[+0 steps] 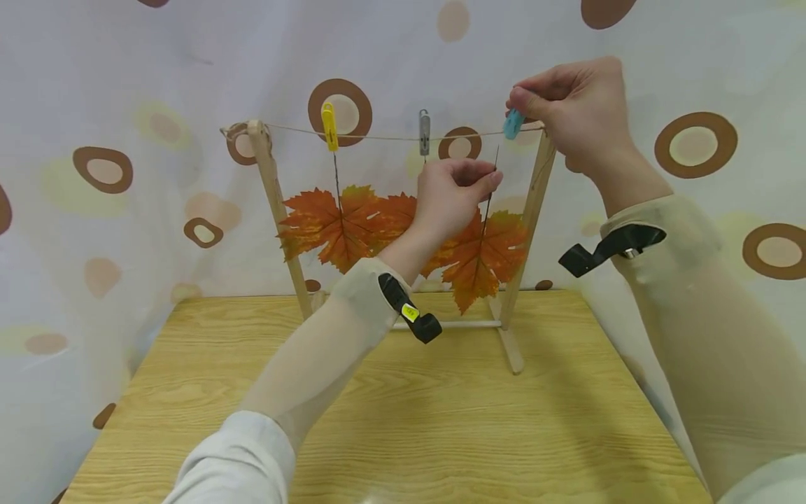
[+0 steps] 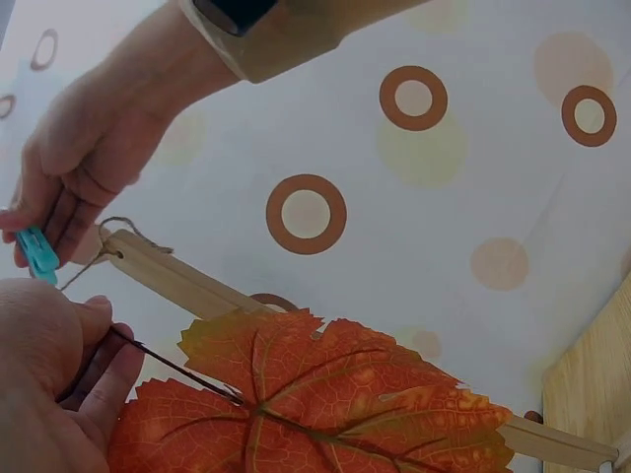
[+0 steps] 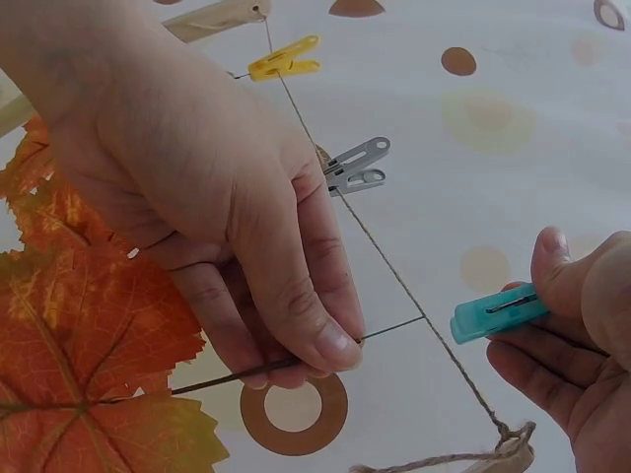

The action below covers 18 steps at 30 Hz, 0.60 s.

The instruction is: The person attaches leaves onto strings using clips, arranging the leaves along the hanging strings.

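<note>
My left hand (image 1: 450,196) pinches the thin dark stem of an orange maple leaf (image 1: 481,262) between thumb and fingers. In the right wrist view the stem's tip (image 3: 394,327) reaches up to the twine (image 3: 380,251). Held by my right hand (image 1: 582,112) is a light-blue clothespin (image 3: 498,312), its nose close by the twine, near the right post. A yellow clothespin (image 1: 329,127) on the line holds the stem of the left leaf (image 1: 327,227). At mid-line a grey clothespin (image 1: 425,133) is clipped on, above a leaf partly hidden behind my left hand.
The twine runs between two wooden posts (image 1: 277,203) of a small stand with a pale crossbar (image 1: 466,324) low down. It stands toward the back of a wood-grain table (image 1: 390,420). Behind hangs a white cloth (image 1: 252,63) with brown circles.
</note>
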Motion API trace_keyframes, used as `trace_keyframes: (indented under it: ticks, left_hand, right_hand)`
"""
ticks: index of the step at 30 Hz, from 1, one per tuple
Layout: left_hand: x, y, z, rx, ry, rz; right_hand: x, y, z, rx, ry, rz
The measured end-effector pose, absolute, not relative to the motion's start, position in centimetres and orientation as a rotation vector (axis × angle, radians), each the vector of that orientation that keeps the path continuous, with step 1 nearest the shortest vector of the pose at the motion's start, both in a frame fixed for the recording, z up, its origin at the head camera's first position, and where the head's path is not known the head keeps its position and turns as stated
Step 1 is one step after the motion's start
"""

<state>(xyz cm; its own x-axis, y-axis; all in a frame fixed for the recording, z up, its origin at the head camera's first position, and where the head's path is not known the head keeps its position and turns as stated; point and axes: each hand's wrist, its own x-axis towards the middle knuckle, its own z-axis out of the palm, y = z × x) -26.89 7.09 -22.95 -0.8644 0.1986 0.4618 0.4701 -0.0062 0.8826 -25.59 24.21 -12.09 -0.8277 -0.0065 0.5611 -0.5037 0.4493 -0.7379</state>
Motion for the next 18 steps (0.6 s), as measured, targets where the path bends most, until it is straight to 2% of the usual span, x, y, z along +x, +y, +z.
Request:
trace_keyframes:
  ticks: [18]
  left_hand:
    - [-27.7, 8.3, -22.3, -0.606, -2.088, -1.795]
  right_hand:
    - [-26.4, 23.2, -11.4, 0.382, -2.335, 1.337]
